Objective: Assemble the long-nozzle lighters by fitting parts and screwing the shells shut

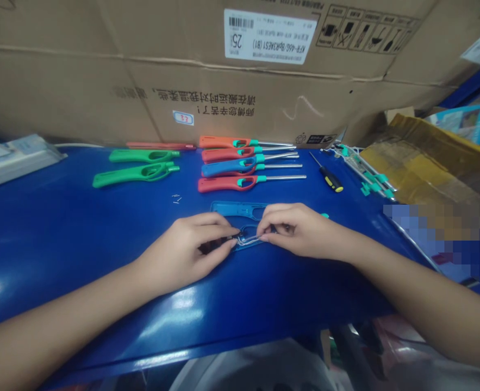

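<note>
In the middle of the blue table, my left hand [191,244] is closed, with thumb and forefinger pinching at a small dark part whose kind I cannot make out. My right hand [300,231] is closed too, its fingertips pinching thin white wires [247,242]. Both hands work over a blue lighter handle half [242,248], which their fingers partly hide. Just behind it lies the other blue handle half [232,208], open side up, its right end hidden by my right hand. A bit of teal plastic [324,215] peeks out beyond that hand.
Several gas lighters with metal tubes [227,184] lie in a row behind my hands. Green handles [133,175] and small screws [176,199] are left of them. To the right are a screwdriver [330,179], tubes with teal parts [372,176] and a torn carton [431,163]. A large cardboard box [142,70] stands behind.
</note>
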{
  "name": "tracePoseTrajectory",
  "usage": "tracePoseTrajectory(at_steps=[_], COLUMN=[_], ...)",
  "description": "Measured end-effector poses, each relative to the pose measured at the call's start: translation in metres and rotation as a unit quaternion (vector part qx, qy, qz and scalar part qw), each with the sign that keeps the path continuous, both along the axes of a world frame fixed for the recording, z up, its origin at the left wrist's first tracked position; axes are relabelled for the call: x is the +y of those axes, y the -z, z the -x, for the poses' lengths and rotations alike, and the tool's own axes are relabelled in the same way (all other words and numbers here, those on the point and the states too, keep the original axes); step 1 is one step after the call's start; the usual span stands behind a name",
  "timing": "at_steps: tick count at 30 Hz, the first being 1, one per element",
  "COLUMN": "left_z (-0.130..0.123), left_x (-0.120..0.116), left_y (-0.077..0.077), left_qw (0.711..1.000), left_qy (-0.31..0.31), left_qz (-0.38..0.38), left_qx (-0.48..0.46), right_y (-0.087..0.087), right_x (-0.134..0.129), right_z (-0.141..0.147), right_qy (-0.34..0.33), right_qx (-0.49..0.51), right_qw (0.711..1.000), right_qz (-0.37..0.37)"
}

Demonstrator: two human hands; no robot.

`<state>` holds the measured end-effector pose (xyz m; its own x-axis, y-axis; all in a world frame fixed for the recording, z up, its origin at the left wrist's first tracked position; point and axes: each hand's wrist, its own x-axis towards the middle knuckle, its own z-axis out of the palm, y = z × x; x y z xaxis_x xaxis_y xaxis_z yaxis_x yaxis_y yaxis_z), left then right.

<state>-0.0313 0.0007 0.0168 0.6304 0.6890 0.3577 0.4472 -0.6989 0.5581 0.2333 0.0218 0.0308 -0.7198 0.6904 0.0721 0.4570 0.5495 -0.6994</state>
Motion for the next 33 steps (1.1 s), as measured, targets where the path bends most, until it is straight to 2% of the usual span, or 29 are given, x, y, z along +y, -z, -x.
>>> tracePoseTrajectory(at_steps=[11,21,26,33], left_z=[-0.0005,0.0009,0.0009,-0.0006], left_x=[0.0009,0.0014,0.0006,0.0003], left_y=[-0.0009,0.0015,0.0035,0.0024], left_qw=[1.0,1.0,1.0,0.999], left_qy=[-0.017,0.004,-0.012,-0.028], left_qz=[-0.007,-0.018,-0.008,-0.004], left_qx=[0.006,0.002,-0.016,-0.03], right_y=[-0.0011,-0.0005,-0.0017,-0.0036], right_x=[-0.0005,-0.0012,-0.0034,-0.0029], right_z=[-0.0004,0.0,0.002,0.0018], right_qy=[0.005,-0.008,-0.003,0.002], right_qx=[0.003,0.008,0.004,-0.002], right_qw=[1.0,1.0,1.0,1.0], right_qz=[0.001,0.01,0.003,0.03])
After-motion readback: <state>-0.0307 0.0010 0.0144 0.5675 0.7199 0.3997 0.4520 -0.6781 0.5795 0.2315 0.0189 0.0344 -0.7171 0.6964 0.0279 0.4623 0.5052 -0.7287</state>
